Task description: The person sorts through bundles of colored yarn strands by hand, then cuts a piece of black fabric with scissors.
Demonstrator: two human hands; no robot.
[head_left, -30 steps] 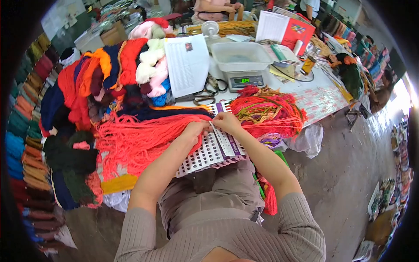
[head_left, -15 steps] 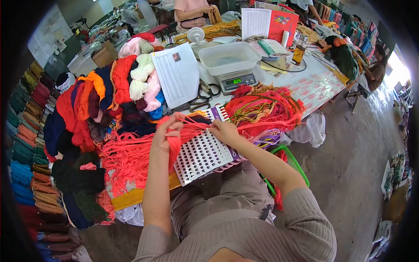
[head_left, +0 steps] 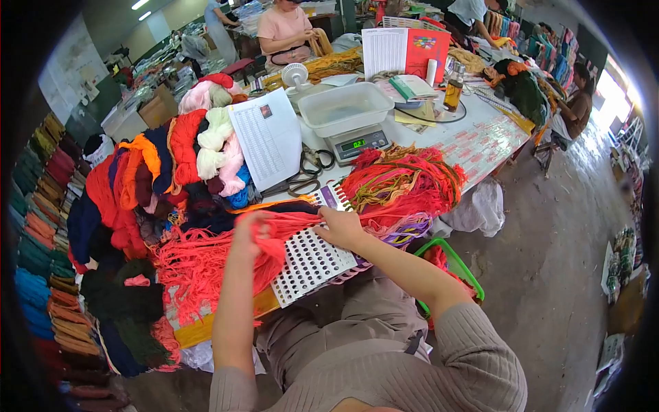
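Note:
My left hand (head_left: 252, 233) is closed round a bundle of coral thread (head_left: 271, 253), its fingers blurred by motion. My right hand (head_left: 338, 226) rests at the upper part of a white perforated board (head_left: 309, 263), fingers bent at the thread ends beside its edge; what they pinch is hidden. Loose coral strands (head_left: 195, 257) spread over the table left of the board. Beyond my right hand lies a tangled pile of red and olive thread (head_left: 405, 182).
A digital scale (head_left: 357, 143) bears a clear plastic tub (head_left: 345, 106). Scissors (head_left: 309, 165) and a printed sheet (head_left: 268, 137) lie left of it. Yarn skeins (head_left: 185, 147) heap at the left. A green basket (head_left: 473, 278) stands below the table edge. Another person (head_left: 285, 31) sits across.
My left hand has moved down and slightly left with the coral thread. My right hand has shifted slightly down on the board. The view has shifted, and the scale reading differs.

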